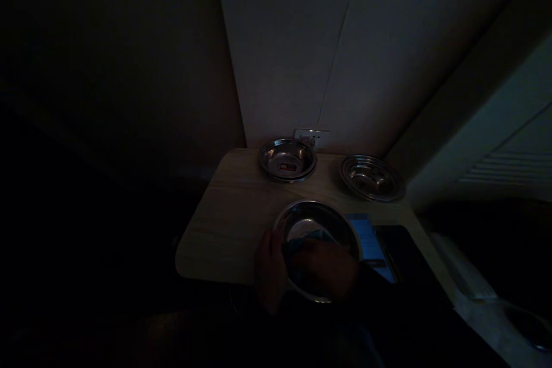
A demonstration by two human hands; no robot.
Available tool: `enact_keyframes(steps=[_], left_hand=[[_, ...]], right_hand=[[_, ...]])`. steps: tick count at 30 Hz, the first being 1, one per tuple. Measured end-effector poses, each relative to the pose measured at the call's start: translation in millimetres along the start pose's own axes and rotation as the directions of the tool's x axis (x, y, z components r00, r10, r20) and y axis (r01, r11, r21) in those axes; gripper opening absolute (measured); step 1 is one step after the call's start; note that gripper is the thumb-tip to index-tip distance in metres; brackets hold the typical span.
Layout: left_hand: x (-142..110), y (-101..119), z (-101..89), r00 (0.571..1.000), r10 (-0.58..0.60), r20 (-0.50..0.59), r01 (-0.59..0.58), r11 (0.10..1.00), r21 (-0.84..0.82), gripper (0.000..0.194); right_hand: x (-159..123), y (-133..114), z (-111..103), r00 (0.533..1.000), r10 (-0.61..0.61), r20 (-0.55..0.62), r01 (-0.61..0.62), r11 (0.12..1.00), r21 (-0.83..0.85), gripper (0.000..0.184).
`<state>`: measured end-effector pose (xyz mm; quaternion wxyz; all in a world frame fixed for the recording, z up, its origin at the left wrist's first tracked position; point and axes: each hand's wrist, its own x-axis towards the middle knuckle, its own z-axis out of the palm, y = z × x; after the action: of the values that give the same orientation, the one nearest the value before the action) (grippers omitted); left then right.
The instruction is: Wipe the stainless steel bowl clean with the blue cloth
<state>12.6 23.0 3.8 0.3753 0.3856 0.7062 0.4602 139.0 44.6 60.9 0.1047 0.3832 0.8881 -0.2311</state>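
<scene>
- Front bowl (307, 213): steel, at the middle of the table's (230, 207) front edge, near rim looking to stick out past it. Flat or tilted: can't tell.
- Left hand (271, 270): fingers closed over the bowl's left rim, holding it.
- Right hand (325, 264): inside the bowl, fingers bunched on a bluish cloth (318, 234). Dark and blurred, so exact grip unclear.
- Progress: cloth is down in the bowl, so wiping there looks under way, not finished. How much surface is covered: can't tell.
- Rear-left bowls (276, 155): nested, at the table's back edge toward the left corner, label (288, 167) inside the top one. No hand on them.
- Rear-right bowls (368, 171): nested, by the back right corner, also untouched. Whether either stack is done or left to do: not shown.
- Phone (366, 241): screen lit, toward the right edge, just beside the front bowl.
</scene>
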Motion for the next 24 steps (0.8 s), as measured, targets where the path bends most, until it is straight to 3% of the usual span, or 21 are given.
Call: enact_keyframes(steps=[8,12,15,19,24], left_hand=[[-0.2,-2.5,-4.3,1.0,0.019,0.007,-0.019,0.999,0.044,0.033],[-4.8,-0.7,-2.5,1.0,-0.012,-0.016,0.012,0.999,0.042,0.032],[-6.8,-1.0,0.6,0.998,-0.036,-0.048,0.038,0.999,0.039,0.033],[-6.2,-2.5,2.5,0.997,-0.035,-0.069,0.037,0.999,0.03,0.033],[-6.4,-0.5,4.4,0.995,-0.007,-0.097,0.01,0.999,0.031,0.033]], right_hand=[[33.1,-0.9,11.5,0.958,0.141,-0.251,-0.164,0.984,-0.073,0.027],[36.2,13.7,6.3,0.903,0.299,-0.307,-0.344,0.933,-0.103,0.028],[30.7,25.3,4.4,0.885,0.351,-0.305,-0.396,0.913,-0.101,0.027],[25.5,29.7,3.0,0.913,0.305,-0.272,-0.341,0.935,-0.099,0.027],[21.1,22.0,-1.6,0.97,0.129,-0.207,-0.148,0.986,-0.082,0.026]])
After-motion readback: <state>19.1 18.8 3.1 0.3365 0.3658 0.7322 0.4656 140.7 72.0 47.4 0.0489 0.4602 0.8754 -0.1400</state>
